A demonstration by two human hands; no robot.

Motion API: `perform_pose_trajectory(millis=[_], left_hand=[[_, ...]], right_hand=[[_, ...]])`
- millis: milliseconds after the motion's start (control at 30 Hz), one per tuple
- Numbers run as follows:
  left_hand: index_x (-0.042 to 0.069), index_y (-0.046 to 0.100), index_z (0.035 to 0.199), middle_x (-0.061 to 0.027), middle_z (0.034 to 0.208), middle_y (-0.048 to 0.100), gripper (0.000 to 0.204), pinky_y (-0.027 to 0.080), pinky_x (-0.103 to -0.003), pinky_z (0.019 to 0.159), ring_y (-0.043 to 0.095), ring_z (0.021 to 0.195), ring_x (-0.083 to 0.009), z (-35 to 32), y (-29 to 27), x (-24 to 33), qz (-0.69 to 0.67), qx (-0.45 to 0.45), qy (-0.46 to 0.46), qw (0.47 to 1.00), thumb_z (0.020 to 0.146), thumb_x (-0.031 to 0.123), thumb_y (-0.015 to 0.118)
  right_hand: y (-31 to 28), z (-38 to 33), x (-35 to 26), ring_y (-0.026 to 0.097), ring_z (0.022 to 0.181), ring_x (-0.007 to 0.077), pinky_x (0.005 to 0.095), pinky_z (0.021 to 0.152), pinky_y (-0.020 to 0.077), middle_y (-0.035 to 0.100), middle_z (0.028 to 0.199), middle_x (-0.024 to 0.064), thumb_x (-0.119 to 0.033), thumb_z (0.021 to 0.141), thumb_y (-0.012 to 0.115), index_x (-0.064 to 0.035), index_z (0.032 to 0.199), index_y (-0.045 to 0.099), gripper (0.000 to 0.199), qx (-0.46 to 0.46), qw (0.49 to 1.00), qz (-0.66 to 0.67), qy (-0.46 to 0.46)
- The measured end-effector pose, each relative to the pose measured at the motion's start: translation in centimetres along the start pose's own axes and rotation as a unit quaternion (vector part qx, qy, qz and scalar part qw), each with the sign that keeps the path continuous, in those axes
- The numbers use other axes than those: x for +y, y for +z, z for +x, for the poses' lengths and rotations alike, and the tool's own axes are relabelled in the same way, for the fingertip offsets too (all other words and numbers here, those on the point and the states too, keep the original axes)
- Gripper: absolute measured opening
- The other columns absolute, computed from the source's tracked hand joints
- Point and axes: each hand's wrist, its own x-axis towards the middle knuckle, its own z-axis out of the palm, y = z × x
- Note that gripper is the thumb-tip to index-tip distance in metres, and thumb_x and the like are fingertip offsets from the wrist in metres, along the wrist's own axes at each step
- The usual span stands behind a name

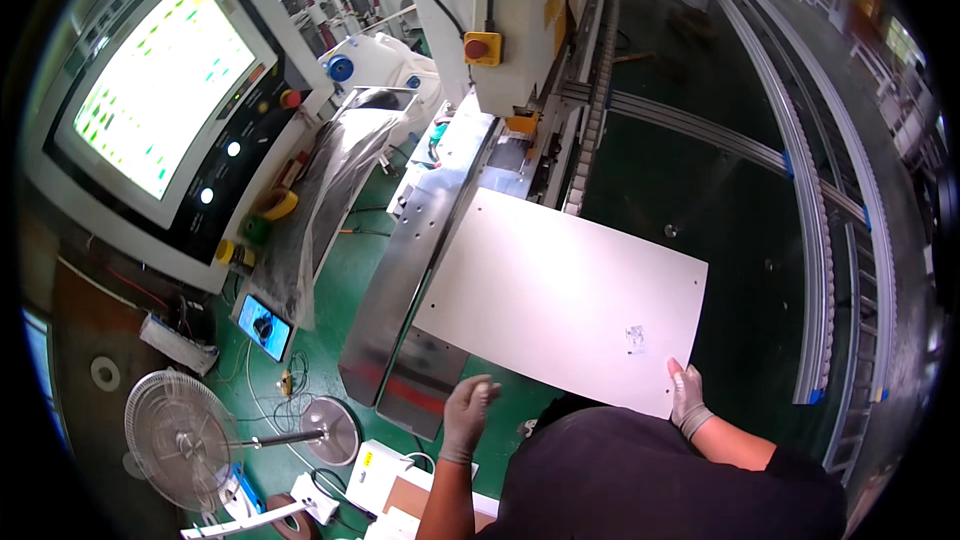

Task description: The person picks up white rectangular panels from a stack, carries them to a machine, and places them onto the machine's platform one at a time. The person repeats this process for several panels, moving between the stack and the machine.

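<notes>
Tilting toward the person, seemingly so that it can be read while standing, a white-framed console with a bright screen (165,80) fills the left side. Below it, a round wire-caged fan (180,440) stands on the smooth green floor (333,362), probably for air. A flat rectangular phone with a blue display (264,327) leans beside a crinkled, translucent plastic film (335,180), which drapes down perhaps as a dust cover. Next comes a long brushed-metal bed (385,330), split by a narrow slot. The left hand (467,415), in a thin grey glove, hovers apart from the bed's near end; its fingers look loosely bent and hold nothing visible. Farther back, a yellow box with a red button (483,48) is fixed to the machine's pale housing. The matte white rectangular panel (560,290), with small holes near its corners, appears to rest its left part over the bed while the remainder overhangs, which may be why the gloved right hand (688,393) supports the near right corner. Its thumb pinches from above; the fingers underneath cannot be made out. Beyond run ridged silver rails (815,270).
</notes>
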Motion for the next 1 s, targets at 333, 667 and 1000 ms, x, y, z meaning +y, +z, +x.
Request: perform_pose_trajectory(millis=[333,667,1000], left_hand=[[0.009,0.044,0.143,-0.0163,0.154,0.036,0.089,0.023,-0.055,0.119,0.029,0.146,-0.0404,2.1,-2.8,1.2,0.585,0.189,0.006,0.789,0.07,0.043,0.083],[0.006,0.046,0.137,-0.0182,0.143,0.045,0.078,0.027,-0.057,0.117,0.036,0.14,-0.0427,3.3,-1.8,-0.5,0.648,0.247,0.001,0.721,0.068,0.03,0.075],[0.007,0.047,0.136,-0.0185,0.141,0.047,0.076,0.03,-0.056,0.115,0.039,0.138,-0.0432,4.4,-1.3,0.1,0.656,0.263,-0.007,0.708,0.067,0.026,0.073]], right_hand=[[3.1,6.7,-4.4,0.06,0.103,0.016,0.0323,0.094,0.0481,0.065,0.117,0.0086,-0.029,0.099,0.067,0.0022,0.125,0.056,0.041,0.018,0.994,-0.091,-0.056],[4.0,16.1,-9.3,0.06,0.102,0.0132,0.0306,0.093,0.048,0.064,0.118,0.0042,-0.03,0.1,0.066,-0.0008,0.125,0.057,0.039,0.021,0.998,-0.054,-0.026],[3.9,28.3,-14.9,0.058,0.112,0.0177,0.0318,0.098,0.0454,0.061,0.123,0.0059,-0.046,0.1,0.061,0.0006,0.132,0.055,0.057,0.003,0.995,-0.075,-0.062]])
